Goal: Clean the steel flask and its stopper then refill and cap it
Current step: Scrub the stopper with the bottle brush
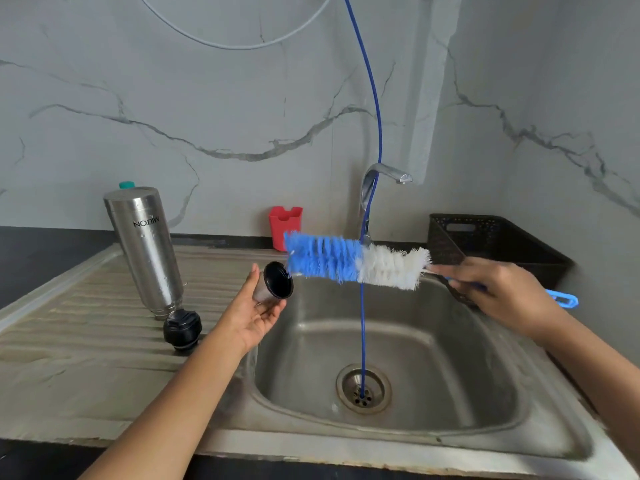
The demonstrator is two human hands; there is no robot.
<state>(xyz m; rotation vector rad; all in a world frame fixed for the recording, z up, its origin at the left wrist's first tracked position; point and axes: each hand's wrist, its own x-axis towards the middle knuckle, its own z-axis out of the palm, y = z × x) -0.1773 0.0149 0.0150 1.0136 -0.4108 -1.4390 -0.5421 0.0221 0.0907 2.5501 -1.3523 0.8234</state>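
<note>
The steel flask (pixel 147 247) stands upside down on the draining board, mouth down. Its black stopper (pixel 182 329) sits just in front of it. My left hand (pixel 254 311) holds a small steel cup cap (pixel 273 284) with a black inside, its open end turned to the right over the sink's left edge. My right hand (pixel 502 292) grips the blue handle of a bottle brush (pixel 356 263) with blue and white bristles. The blue bristle tip is right at the cap's mouth.
A steel sink (pixel 450 368) with a drain lies below both hands. A thin blue hose (pixel 363 323) hangs into the drain beside the tap (pixel 381 178). A red holder (pixel 284 226) stands at the back, and a black basket (pixel 495 244) sits at the right.
</note>
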